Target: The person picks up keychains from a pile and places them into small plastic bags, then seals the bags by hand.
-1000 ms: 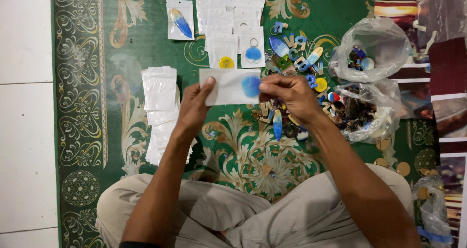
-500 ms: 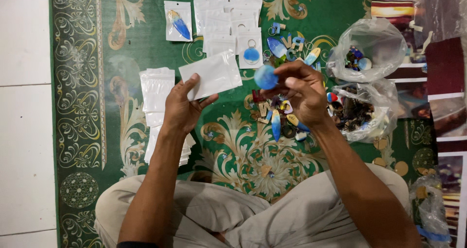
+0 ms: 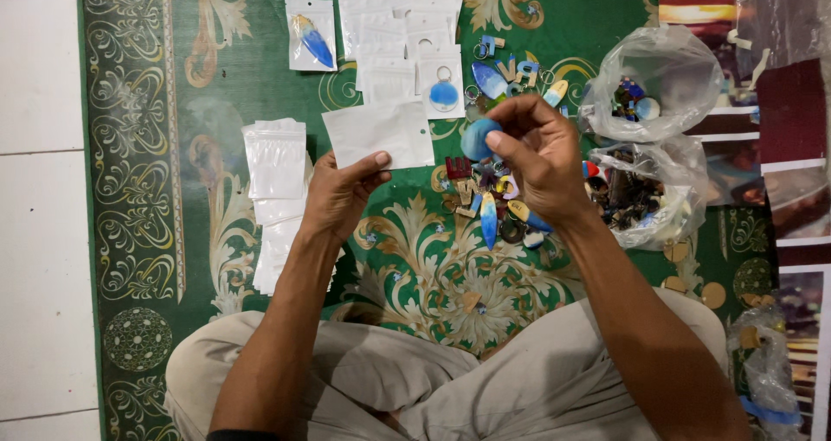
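Carpet (image 3: 260, 25), green with gold scrolls, fills the middle of the view; white floor tile (image 3: 39, 190) runs along its left edge. Bare carpet lies between the hands and the knees, while the ground beyond the hands is crowded.

Left hand (image 3: 339, 194) pinches a flat white pouch (image 3: 378, 134) by its lower edge, thumb on top, the other fingers curled behind. The pouch is held level above the carpet, just left of the right hand.

Right hand (image 3: 541, 160) has its fingers curled narrow around a round blue charm (image 3: 478, 138), held at the fingertips close to the pouch's right edge, not touching it as far as can be seen.

Below the right hand lies a scatter of charms (image 3: 489, 212). A stack of empty pouches (image 3: 275, 160) sits left of the left hand. Filled pouches (image 3: 407, 51) lie in a row further out. 2 clear bags (image 3: 658, 77) of small pieces sit at the right.
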